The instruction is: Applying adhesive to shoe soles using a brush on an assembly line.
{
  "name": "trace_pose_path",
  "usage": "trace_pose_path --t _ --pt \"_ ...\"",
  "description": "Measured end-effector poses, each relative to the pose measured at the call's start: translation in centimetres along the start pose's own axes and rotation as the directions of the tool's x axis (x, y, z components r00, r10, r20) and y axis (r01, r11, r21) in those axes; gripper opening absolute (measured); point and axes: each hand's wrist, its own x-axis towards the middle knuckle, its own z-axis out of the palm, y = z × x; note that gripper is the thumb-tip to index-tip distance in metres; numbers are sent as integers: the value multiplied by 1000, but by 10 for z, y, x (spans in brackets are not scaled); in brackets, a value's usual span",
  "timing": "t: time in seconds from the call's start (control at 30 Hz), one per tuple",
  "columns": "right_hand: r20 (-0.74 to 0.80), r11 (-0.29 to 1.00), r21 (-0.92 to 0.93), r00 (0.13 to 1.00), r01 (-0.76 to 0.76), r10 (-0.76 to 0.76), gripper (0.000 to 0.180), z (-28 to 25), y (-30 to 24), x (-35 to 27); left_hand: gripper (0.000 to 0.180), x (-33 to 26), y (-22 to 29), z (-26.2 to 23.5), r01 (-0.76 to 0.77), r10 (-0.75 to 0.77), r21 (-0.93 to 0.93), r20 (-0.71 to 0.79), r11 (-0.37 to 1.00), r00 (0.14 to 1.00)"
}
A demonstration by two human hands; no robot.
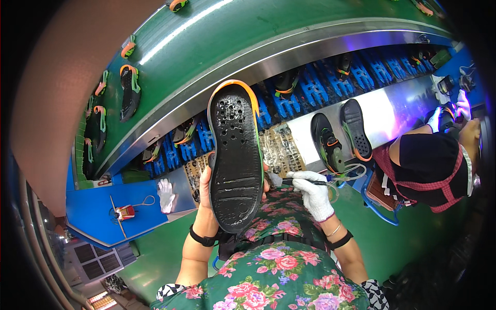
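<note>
My left hand (pixel 205 199) holds up a shoe (pixel 235 155), its black sole turned toward me and edged in orange and green. The fingers wrap round the shoe's left side near the heel. My right hand (pixel 315 194) wears a white glove and grips a thin brush (pixel 306 181) that points left toward the shoe's right edge. The brush tip is close beside the sole, at about mid length. My lap below is covered by floral cloth.
A green conveyor (pixel 217 46) carries shoes with blue racks (pixel 289 101) below it. Two more shoes (pixel 341 137) lie on the steel bench. A loose white glove (pixel 166 195) rests on a blue shelf at left. Another person (pixel 434 165) works at right.
</note>
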Motion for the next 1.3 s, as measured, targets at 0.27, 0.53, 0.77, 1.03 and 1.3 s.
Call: trace_pose_path --t 0.27,0.53,0.77,1.03,1.3 --pt "-11 999 -19 1000 -29 29 21 7 3 3 118 -27 -4 4 73 -47 181 -145 981 988" --pt "-2 1000 24 1000 -11 11 21 10 4 2 112 -46 2 10 189 -82 398 -270 898 959" --pt "-31 1000 -9 999 -15 15 20 7 9 -2 132 -42 8 49 244 -152 494 -219 835 964" --pt "-20 1000 6 1000 8 -8 21 7 10 -8 144 -29 -1 24 19 -68 633 54 774 996" --pt "-24 999 -2 999 42 -42 21 3 13 -16 145 -36 -8 16 1 -63 621 78 784 995"
